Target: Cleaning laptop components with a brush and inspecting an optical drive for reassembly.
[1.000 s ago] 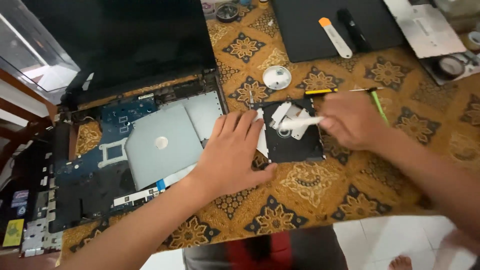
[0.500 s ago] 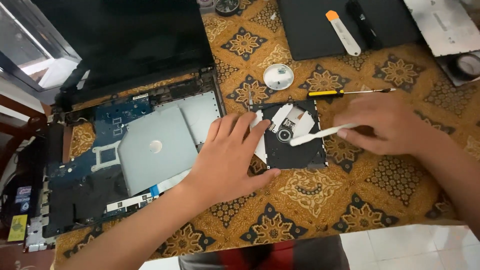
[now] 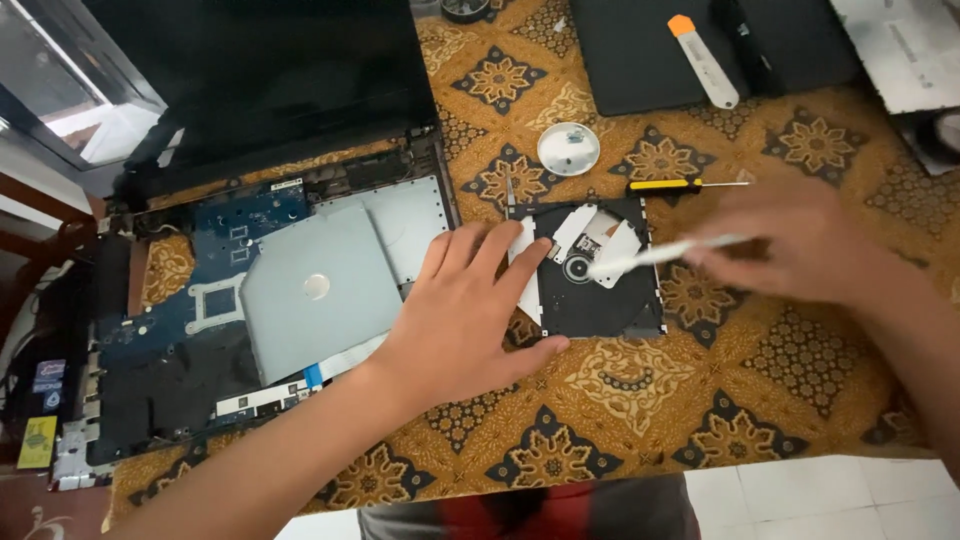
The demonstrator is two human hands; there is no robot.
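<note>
**Optical drive pinned and probed on a batik-covered table**

At the far left edge, small stickers [image 3: 38, 440] sit on a dark part: blue and white rectangles above a yellow one. Beside them lies the opened laptop [image 3: 250, 300], its blue circuit board exposed, with a grey metal plate over the middle and the dark screen tilted back behind it. A flat white ribbon with a blue tip crosses the lower edge of the board.

The left hand [image 3: 465, 315] lies flat with fingers spread, palm down, pressing the left side of the black optical drive [image 3: 590, 290]; it grips nothing, only pins the drive. The drive rests on the brown patterned tablecloth [image 3: 640, 400], just right of the laptop, with its round spindle and white parts showing on top.

Behind the drive, a small round white disc [image 3: 568, 148] lies on the cloth. A screwdriver [image 3: 685, 185] with a yellow and black handle lies just beyond the drive's far edge, its shaft pointing right.

The right hand [image 3: 800, 245], blurred, is closed on a thin white stick [image 3: 665, 255] whose tip touches the drive near the spindle.

At the top, a dark flat panel [image 3: 640, 60] carries a white pry tool [image 3: 703, 60] with an orange end. A white sheet [image 3: 905, 50] lies at the upper right corner.
</note>
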